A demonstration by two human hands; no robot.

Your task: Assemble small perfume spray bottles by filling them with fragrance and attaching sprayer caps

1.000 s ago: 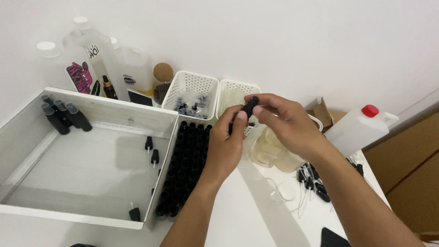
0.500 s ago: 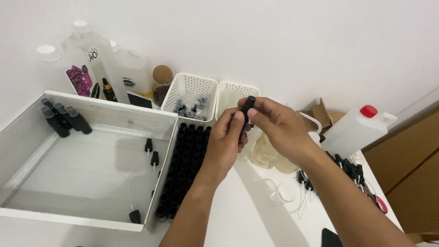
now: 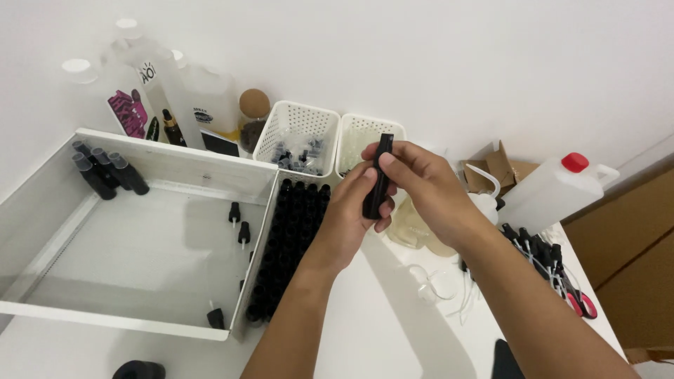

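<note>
Now both hands, left hand (image 3: 351, 210) and right hand (image 3: 421, 184), are closed together on one slim black bottle (image 3: 378, 179), above the white desk (image 3: 393, 316).

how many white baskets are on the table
2: one basket against the wall behind the tray, holding small dark parts; the second basket right beside it, partly hidden by the hands.

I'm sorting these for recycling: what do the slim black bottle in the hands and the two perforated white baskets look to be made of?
Black bottle: probably plastic or coated glass, matte, with little glare. White baskets: moulded plastic, judging by the even hole grid and soft sheen.
</note>
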